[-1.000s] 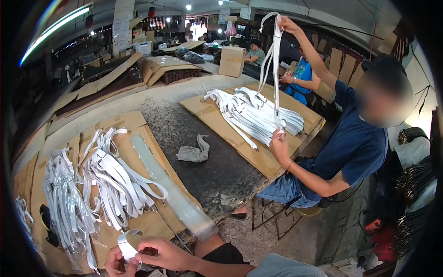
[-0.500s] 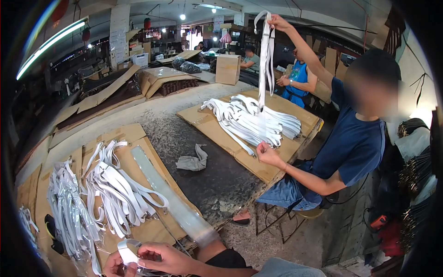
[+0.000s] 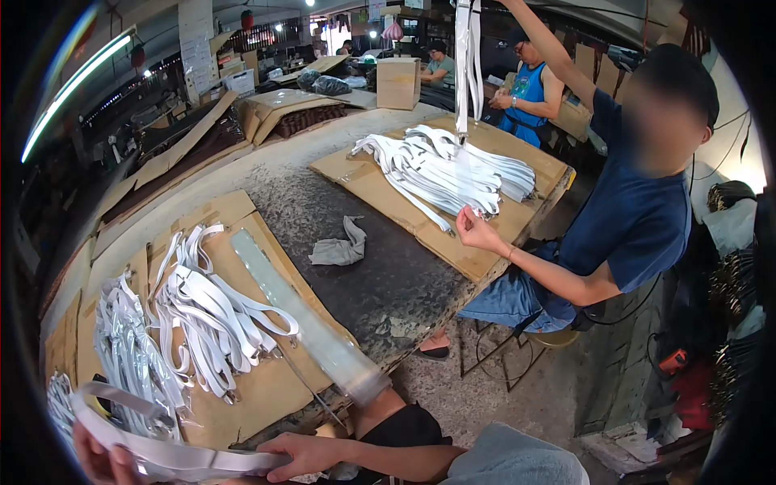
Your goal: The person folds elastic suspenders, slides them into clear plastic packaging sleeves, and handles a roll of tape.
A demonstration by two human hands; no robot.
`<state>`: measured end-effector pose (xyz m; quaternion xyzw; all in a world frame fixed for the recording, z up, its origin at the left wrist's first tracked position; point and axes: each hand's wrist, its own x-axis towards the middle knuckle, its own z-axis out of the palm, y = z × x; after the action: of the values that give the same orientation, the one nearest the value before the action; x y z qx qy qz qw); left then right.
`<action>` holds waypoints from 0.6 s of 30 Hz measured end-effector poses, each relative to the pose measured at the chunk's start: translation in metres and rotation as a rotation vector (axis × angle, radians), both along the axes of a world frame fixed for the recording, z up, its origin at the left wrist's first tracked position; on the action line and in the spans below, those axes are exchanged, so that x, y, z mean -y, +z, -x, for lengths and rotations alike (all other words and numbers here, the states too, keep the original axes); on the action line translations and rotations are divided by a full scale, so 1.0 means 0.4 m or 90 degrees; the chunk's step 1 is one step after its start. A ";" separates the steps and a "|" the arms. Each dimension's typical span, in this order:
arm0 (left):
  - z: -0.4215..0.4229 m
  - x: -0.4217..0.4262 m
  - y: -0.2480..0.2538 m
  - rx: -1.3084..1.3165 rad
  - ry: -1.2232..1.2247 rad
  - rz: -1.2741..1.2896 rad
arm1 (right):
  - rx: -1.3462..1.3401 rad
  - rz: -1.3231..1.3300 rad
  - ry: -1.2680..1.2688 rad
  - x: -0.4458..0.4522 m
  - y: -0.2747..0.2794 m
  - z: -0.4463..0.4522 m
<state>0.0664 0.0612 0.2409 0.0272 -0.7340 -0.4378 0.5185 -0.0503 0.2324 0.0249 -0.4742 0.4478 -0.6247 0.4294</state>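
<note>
A white strap [image 3: 182, 455] stretches between my two hands at the bottom left, its far part curving up in a loop. My left hand [image 3: 103, 459] is closed around it at the left, partly cut off by the frame's edge. My right hand [image 3: 303, 455] pinches its right end between thumb and fingers. Just beyond lie a pile of loose white straps [image 3: 214, 315] and straps in clear plastic [image 3: 133, 347], both on cardboard [image 3: 279, 396]. A stack of long clear plastic sleeves [image 3: 299, 319] lies right of the loose pile.
Across the dark tabletop [image 3: 323, 283], a co-worker in a navy shirt [image 3: 622, 210] holds a strap [image 3: 467, 73] up above another strap pile [image 3: 428, 170]. A crumpled grey cloth [image 3: 341, 245] lies between the piles. Other people sit farther back, near a cardboard box [image 3: 398, 83].
My hands have moved apart, drawing the gathered strap out lengthwise between them. The co-worker's strap remains raised. The camera view has shifted slightly.
</note>
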 end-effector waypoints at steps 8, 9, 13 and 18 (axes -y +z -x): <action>0.055 0.155 0.227 -0.032 -0.044 0.210 | 0.039 -0.132 0.032 -0.007 -0.214 -0.023; 0.063 0.140 0.259 0.005 0.023 0.221 | 0.039 -0.188 0.087 -0.010 -0.254 -0.029; 0.047 0.275 0.303 0.090 0.041 0.036 | 0.007 -0.241 0.072 -0.058 -0.449 -0.049; 0.072 0.292 0.300 0.043 -0.055 0.066 | -0.223 -0.217 0.097 -0.071 -0.591 -0.026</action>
<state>0.0376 -0.0556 0.3611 -0.0162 -0.7732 -0.4201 0.4748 -0.0398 0.2608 -0.2116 -0.5284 0.5770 -0.4146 0.4648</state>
